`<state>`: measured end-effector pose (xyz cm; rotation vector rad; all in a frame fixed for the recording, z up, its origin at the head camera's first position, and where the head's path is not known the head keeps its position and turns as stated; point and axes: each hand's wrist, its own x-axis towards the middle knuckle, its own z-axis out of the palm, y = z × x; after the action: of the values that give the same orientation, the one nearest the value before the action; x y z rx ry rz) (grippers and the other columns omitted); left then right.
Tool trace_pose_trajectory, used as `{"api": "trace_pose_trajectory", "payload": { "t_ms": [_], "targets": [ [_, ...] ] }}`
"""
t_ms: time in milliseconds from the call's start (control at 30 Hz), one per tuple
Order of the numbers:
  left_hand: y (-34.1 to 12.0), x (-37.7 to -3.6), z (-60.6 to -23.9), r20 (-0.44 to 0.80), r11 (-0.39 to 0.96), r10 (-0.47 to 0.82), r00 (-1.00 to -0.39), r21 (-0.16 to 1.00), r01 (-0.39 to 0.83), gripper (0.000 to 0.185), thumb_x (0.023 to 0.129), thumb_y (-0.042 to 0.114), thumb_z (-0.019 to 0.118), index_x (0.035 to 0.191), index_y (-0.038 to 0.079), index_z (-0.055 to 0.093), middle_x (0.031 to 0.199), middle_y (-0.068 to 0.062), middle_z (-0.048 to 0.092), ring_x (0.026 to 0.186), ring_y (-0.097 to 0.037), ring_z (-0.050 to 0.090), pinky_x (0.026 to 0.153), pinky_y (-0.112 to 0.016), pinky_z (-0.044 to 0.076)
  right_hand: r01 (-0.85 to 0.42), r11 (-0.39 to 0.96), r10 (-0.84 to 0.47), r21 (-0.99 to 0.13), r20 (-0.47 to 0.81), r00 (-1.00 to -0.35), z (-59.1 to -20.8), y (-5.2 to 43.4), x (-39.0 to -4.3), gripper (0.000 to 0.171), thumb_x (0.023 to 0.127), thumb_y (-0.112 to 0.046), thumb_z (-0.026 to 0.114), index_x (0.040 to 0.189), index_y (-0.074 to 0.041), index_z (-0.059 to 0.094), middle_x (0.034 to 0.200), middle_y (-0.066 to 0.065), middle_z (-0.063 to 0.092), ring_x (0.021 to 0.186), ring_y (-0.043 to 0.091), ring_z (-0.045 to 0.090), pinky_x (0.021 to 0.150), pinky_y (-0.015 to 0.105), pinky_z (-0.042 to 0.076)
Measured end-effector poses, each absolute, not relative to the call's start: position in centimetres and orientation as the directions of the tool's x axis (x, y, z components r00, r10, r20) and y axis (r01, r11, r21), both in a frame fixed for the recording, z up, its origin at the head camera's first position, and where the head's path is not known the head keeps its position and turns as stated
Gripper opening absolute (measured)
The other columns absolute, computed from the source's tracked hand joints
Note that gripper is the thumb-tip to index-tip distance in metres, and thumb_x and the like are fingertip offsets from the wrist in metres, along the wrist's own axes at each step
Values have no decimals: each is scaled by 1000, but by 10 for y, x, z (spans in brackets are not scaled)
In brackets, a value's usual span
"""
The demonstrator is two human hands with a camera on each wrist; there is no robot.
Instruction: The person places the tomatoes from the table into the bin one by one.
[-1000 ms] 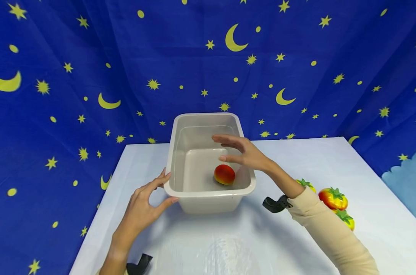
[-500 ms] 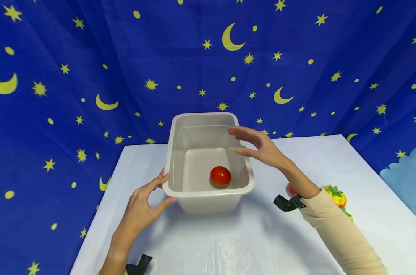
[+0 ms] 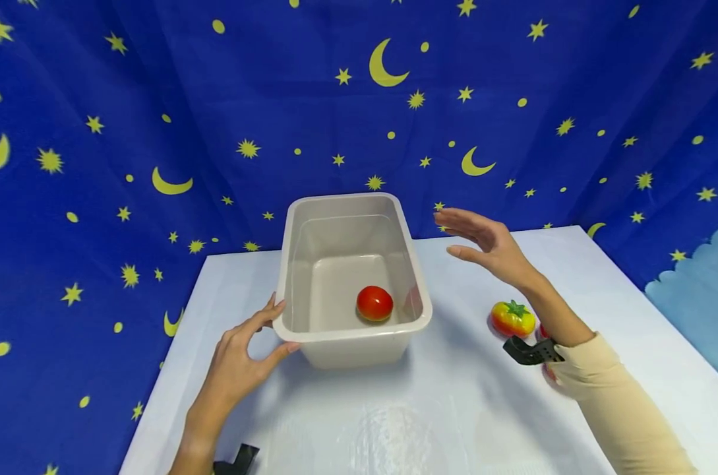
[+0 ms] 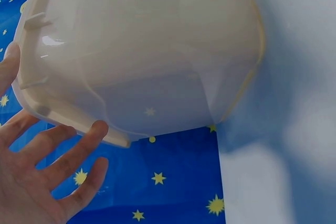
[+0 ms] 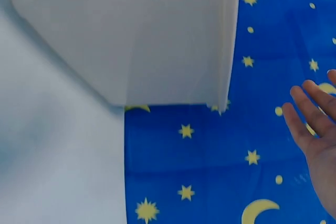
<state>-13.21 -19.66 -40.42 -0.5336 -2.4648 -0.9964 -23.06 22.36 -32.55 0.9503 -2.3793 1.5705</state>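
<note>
A deep light-grey plastic tub (image 3: 348, 353) stands on the white table. My left hand (image 3: 237, 363) grips its near left corner, with the thumb on the front rim and the fingers along the left side. In the left wrist view the fingers of that left hand (image 4: 58, 166) spread beneath the rim. One shiny red toy fruit (image 3: 374, 303) lies on the tub's floor, near its front right. My right hand (image 3: 486, 245) hovers to the right of the tub, fingers loosely extended and holding nothing; in the right wrist view the right hand (image 5: 317, 140) is apart from the tub.
A red-and-yellow toy fruit with a green leafy top (image 3: 513, 319) lies on the table (image 3: 465, 409) at the right. More red fruit shows partly behind the right wrist. A blue curtain (image 3: 311, 99) with stars and moons hangs behind the table.
My right hand has moved right, from above the tub to outside it. The fruit inside has rolled slightly, now showing a plain red side. My left hand stays at the corner.
</note>
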Motion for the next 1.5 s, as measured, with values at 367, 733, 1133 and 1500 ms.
{"api": "trace_pose_trajectory", "payload": {
  "t_ms": [367,733,1133,1500],
  "targets": [
    [-196,-131,-408,550,649,175,-817,559,516,67,71,19,88,133,18,62,140,-5,56,116,-23,62,87,-9,43,-550,121,-387,-826,471,-793,-334,270,-224,50,93,9,53,142,8,41,139,4,58,125,13,56,102,20,45],
    [-193,-137,-406,572,640,190,-798,544,542,67,70,18,88,132,17,62,140,-6,57,116,-24,63,84,-20,50,-528,87,-333,-845,475,-815,-349,315,-210,51,93,13,48,144,4,42,138,3,58,122,12,59,98,19,48],
    [-194,-134,-407,562,660,187,-806,536,527,68,70,20,88,132,18,62,139,-7,57,114,-29,63,85,-9,43,-459,153,-278,-875,407,-870,-386,342,-201,49,97,9,47,145,5,39,135,-3,60,119,8,60,95,17,49],
    [-193,-136,-409,582,649,183,-792,533,542,68,68,18,89,131,15,63,138,-7,58,110,-20,65,84,-13,45,-397,252,-245,-882,339,-908,-407,358,-188,48,97,7,49,144,3,40,132,-8,60,117,3,60,92,14,49]
  ]
}}
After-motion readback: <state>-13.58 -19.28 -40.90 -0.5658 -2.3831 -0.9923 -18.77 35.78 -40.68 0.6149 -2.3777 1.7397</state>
